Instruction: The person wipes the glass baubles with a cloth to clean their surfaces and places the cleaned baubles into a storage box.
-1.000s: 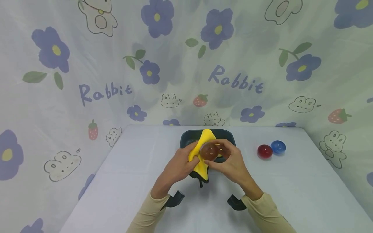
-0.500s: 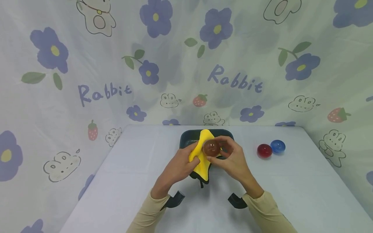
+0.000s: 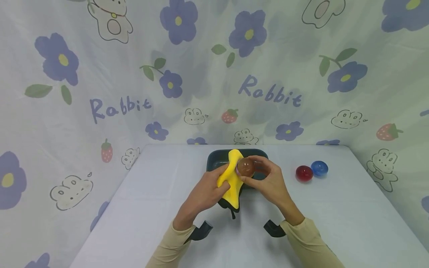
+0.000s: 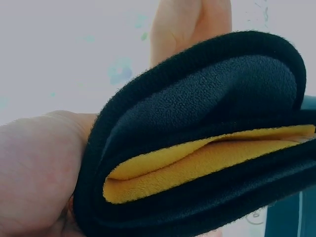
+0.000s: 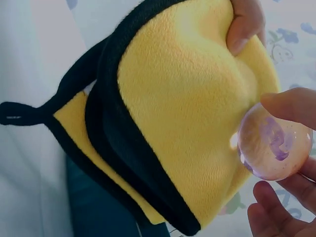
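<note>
My left hand [image 3: 208, 189] grips a folded yellow cloth [image 3: 232, 191], which has black edging and a hanging loop. In the left wrist view, the dark grey back of the cloth [image 4: 182, 98] fills much of the picture. A clear, brownish glass ball [image 3: 246, 167] is pinched between the thumb and fingers of my right hand [image 3: 270, 183]. Seen from the right wrist, a purple swirl shows in the ball [image 5: 276, 140], whose edge lies against the yellow side of the cloth, or very close to it. Both hands are above the near part of a dark teal tray [image 3: 214, 160].
To the right on the white table [image 3: 161, 178], a red ball [image 3: 304, 174] and a blue ball [image 3: 319, 168] sit side by side. A flower-and-rabbit print curtain [image 3: 201, 85] closes off the back and sides. Dark camera mounts [image 3: 201, 230] stick out from both wrists.
My right hand has shifted the glass ball a little to the right and away from me, toward the cloth's right edge. The left hand stays almost in place, still gripping the cloth.
</note>
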Tool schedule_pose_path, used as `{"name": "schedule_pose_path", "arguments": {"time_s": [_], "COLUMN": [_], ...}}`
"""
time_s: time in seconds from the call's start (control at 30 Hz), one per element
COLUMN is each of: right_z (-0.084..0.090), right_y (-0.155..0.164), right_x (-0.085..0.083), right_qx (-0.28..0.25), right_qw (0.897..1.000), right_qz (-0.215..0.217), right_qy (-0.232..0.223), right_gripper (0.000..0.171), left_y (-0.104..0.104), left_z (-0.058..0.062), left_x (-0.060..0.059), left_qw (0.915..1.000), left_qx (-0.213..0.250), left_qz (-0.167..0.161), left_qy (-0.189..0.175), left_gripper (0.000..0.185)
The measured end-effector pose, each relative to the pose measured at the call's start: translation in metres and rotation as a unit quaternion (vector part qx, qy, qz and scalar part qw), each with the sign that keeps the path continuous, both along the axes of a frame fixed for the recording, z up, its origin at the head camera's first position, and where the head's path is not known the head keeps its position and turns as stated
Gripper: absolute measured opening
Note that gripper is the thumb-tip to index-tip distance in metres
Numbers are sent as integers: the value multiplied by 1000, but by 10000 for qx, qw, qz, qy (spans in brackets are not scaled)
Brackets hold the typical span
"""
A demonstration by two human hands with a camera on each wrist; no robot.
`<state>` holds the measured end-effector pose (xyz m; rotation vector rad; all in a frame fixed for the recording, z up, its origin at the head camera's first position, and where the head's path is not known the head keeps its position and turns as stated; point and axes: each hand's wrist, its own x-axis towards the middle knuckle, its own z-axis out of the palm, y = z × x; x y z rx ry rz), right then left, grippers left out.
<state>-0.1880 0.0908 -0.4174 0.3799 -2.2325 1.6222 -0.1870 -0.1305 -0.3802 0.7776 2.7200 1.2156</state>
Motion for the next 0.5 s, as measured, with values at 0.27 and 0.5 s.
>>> {"name": "schedule_pose_path", "arguments": {"time_s": [0.27,0.5], "right_z": [-4,-3], "right_y": [0,0], "right_x": [-2,-2], "right_qx": [226,278], "right_qw": [9993,9988], "right_qz": [-64,92], "right_qy": [-304,-393], "right_gripper": [61,61], "left_y": [-2,-3], "left_z": [2,3], "left_x": [3,5], "left_qw": [9997,9994], "left_qx": [-7,105], "left_qz": [229,289], "left_qy": [35,163], "left_gripper": [59,59]}}
